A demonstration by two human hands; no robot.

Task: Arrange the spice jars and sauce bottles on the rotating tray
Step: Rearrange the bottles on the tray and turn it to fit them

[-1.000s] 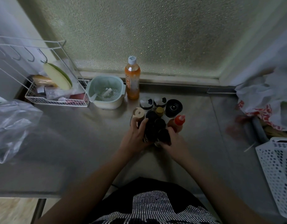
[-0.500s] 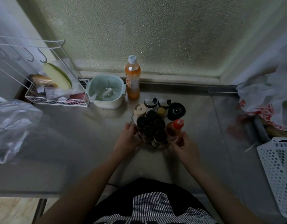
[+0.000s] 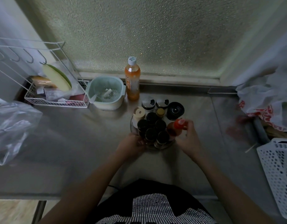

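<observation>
Gripping the red-capped sauce bottle (image 3: 176,128) near its neck, the right hand (image 3: 187,137) has fingers and thumb curled round it, probably so the bottle can be set upright against the cluster without knocking its neighbours. Whether the bottle's base already sits on the rotating tray (image 3: 169,145) I cannot tell; it leans slightly and stands just beside the right edge of the group. The left hand (image 3: 133,143) rests at the tray's near-left side, fingers bent against the jars there, which looks like a way of steadying the tray against turning; whether it grips a jar or only braces it is not clear.

The tray is on the steel desk (image 3: 75,143) in front of the person, and little of it shows beneath its load. Five dark-lidded spice jars (image 3: 151,128) are packed touching one another in the middle, with a cream-capped jar (image 3: 139,112) at the far left. Behind them stand two shakers with silver tops (image 3: 148,102), a small gold-lidded jar (image 3: 160,112) and a black round lid (image 3: 175,110); whether these are on the tray or just behind it cannot be told. Apart from the group, a tall orange drink bottle (image 3: 132,81) stands by the window next to a pale green strainer bowl (image 3: 105,92)
</observation>
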